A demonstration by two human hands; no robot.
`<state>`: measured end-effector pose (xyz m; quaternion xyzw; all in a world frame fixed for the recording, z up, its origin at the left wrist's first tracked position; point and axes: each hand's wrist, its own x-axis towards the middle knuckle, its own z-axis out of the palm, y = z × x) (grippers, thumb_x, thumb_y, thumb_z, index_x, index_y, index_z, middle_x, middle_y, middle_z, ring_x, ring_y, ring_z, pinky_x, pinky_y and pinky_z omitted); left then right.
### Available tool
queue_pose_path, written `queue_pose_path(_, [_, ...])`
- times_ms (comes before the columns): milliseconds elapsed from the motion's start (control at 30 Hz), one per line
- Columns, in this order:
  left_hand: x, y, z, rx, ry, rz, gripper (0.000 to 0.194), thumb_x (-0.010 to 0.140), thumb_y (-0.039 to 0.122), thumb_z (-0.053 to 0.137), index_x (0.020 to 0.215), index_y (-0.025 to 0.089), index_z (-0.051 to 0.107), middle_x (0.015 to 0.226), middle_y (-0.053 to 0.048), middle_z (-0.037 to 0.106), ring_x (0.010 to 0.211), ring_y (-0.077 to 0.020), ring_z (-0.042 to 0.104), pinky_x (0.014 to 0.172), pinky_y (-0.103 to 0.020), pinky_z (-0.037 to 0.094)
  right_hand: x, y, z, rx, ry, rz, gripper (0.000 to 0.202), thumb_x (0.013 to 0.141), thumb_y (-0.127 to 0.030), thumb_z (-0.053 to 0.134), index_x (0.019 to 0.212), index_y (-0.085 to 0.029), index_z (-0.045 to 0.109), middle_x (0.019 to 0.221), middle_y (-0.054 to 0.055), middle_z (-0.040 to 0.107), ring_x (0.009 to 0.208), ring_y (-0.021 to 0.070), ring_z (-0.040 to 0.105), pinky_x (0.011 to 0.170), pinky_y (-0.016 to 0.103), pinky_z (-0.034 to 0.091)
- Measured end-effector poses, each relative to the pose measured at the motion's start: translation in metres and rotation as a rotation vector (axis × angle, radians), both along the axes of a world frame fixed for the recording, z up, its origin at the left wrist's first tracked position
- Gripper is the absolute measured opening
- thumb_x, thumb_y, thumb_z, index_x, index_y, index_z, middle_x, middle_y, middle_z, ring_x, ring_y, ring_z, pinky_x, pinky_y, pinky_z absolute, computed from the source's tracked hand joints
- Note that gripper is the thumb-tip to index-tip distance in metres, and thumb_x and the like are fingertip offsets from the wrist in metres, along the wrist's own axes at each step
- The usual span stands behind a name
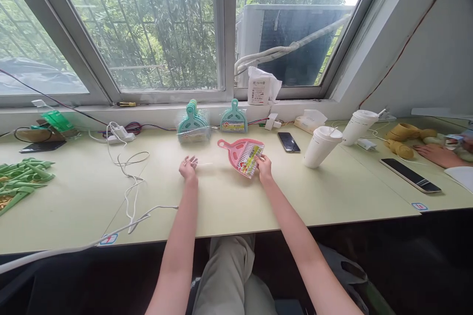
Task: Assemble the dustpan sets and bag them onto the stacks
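Observation:
My right hand (263,166) grips a small pink dustpan and brush set (242,155) by its wide edge, fingers closed near the printed label. The pan is tilted just above the table, its looped handle pointing left. To its left, my left hand (188,167) is turned partly palm up with fingers curled. A faint clear plastic film (204,163) reaches from its fingertips; its outline is blurred. Behind the hands, a stack of green dustpan sets (192,123) in clear wrapping leans at the windowsill. A single wrapped green dustpan set (234,119) stands beside it.
White cables (135,182) and a power strip (121,135) lie left, near green strips (22,182). A phone (288,142), white cups (322,146) (360,127) and another phone (410,175) lie right. Another person's hand (439,155) rests at far right.

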<state>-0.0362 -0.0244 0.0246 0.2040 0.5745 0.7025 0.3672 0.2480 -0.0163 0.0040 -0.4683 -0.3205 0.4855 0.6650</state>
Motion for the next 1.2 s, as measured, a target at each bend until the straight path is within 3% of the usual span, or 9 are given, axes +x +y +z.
queue_pose_path(100, [-0.007,-0.01,0.007,-0.112,0.376,0.485,0.048,0.085,0.016,0.049,0.131,0.016,0.038,0.139,-0.02,0.044,0.131,-0.0263,0.042,0.107,-0.047,0.033,0.004,0.001,-0.001,-0.016,0.025,-0.048,0.034,0.062,-0.036,0.074,0.084,-0.021,0.052,0.085,0.004,0.07,0.076,0.0185,0.067,0.062,0.028,0.056])
queue_pose_path(200, [0.009,-0.026,0.019,-0.059,0.738,0.612,0.063,0.082,0.02,0.054,0.139,0.016,0.029,0.154,-0.019,0.016,0.145,-0.0283,0.01,0.115,-0.053,0.01,0.001,0.0,-0.001,-0.026,-0.005,-0.017,0.033,0.064,-0.037,0.073,0.084,-0.021,0.052,0.086,0.005,0.07,0.077,0.0191,0.068,0.061,0.029,0.056])
queue_pose_path(333, [0.044,-0.037,0.027,0.128,0.852,0.212,0.055,0.084,0.031,0.055,0.135,0.018,0.039,0.154,-0.016,0.016,0.145,-0.0312,0.003,0.114,-0.057,0.003,-0.009,-0.003,-0.001,-0.012,0.0,0.057,0.034,0.065,-0.037,0.074,0.084,-0.022,0.051,0.088,0.005,0.07,0.079,0.0199,0.068,0.063,0.031,0.058])
queue_pose_path(433, [0.062,-0.031,0.02,0.249,0.673,-0.182,0.047,0.085,0.04,0.055,0.128,0.022,0.048,0.145,-0.014,0.037,0.138,-0.0298,0.028,0.112,-0.049,0.023,-0.014,-0.007,0.0,-0.012,0.014,0.106,0.032,0.066,-0.035,0.073,0.085,-0.021,0.051,0.089,0.005,0.07,0.079,0.0193,0.068,0.065,0.031,0.058])
queue_pose_path(600, [0.075,-0.016,0.002,0.06,0.218,-0.77,0.055,0.081,0.052,0.056,0.125,0.021,0.048,0.117,-0.013,0.06,0.096,-0.0252,0.063,0.078,-0.039,0.052,-0.021,-0.01,0.002,0.012,0.019,0.197,0.029,0.071,-0.035,0.071,0.087,-0.021,0.052,0.091,0.005,0.07,0.079,0.0178,0.069,0.066,0.029,0.057])
queue_pose_path(800, [0.062,0.002,-0.007,0.097,0.11,-0.587,0.043,0.079,0.046,0.058,0.111,0.017,0.058,0.108,-0.01,0.066,0.093,-0.0224,0.064,0.078,-0.034,0.051,-0.016,-0.002,0.0,-0.119,-0.27,0.347,0.037,0.076,-0.054,0.061,0.066,-0.02,0.051,0.05,-0.001,0.059,0.032,0.009,0.046,0.031,0.02,0.031])
queue_pose_path(967, [0.045,0.016,-0.013,0.11,0.06,-0.453,0.035,0.082,0.045,0.054,0.1,0.016,0.061,0.101,-0.009,0.068,0.092,-0.0208,0.064,0.083,-0.034,0.049,0.023,0.008,0.009,-0.101,-0.085,0.061,0.062,0.075,-0.08,0.036,0.058,-0.021,0.049,0.039,-0.004,0.044,0.027,0.0055,0.027,0.03,0.021,0.015])
queue_pose_path(1100, [0.053,0.009,-0.012,0.114,0.105,-0.516,0.037,0.081,0.048,0.055,0.096,0.016,0.062,0.096,-0.008,0.069,0.087,-0.0206,0.063,0.082,-0.034,0.048,0.033,0.004,0.018,-0.09,-0.328,0.195,0.076,0.075,-0.084,0.024,0.054,-0.019,0.057,0.038,0.0,0.044,0.03,0.0078,0.03,0.033,0.023,0.02])
queue_pose_path(1200, [0.068,-0.004,-0.01,0.139,0.162,-0.647,0.039,0.08,0.052,0.056,0.093,0.017,0.064,0.092,-0.007,0.069,0.087,-0.0218,0.062,0.082,-0.035,0.048,0.011,-0.011,0.021,0.108,-0.766,0.017,0.064,0.086,-0.07,0.032,0.062,-0.02,0.063,0.054,0.004,0.057,0.05,0.0136,0.052,0.049,0.025,0.037])
